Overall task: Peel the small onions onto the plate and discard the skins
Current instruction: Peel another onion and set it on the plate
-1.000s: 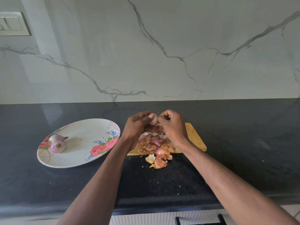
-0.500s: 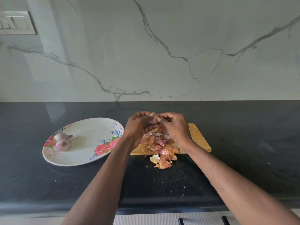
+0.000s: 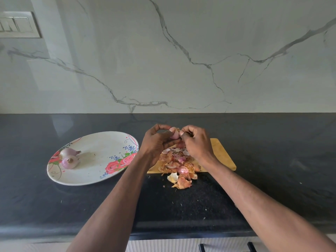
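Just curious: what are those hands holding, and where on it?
A small onion: left hand grips its body, right hand pinches loose skin at its top.

Black speckled stone countertop (image 3: 54, 206) runs the full width, glossy, with soft reflections near the back edge. Behind it a white marble-look wall (image 3: 181, 51) with grey veins, and a switch panel (image 3: 18, 24) at upper left. White ribbed cabinet front (image 3: 163, 245) below with a dark handle (image 3: 227, 247).

A wooden cutting board (image 3: 221, 155) lies on the black countertop (image 3: 272, 142); a switch plate (image 3: 18, 25) sits on the marble wall (image 3: 181, 51).
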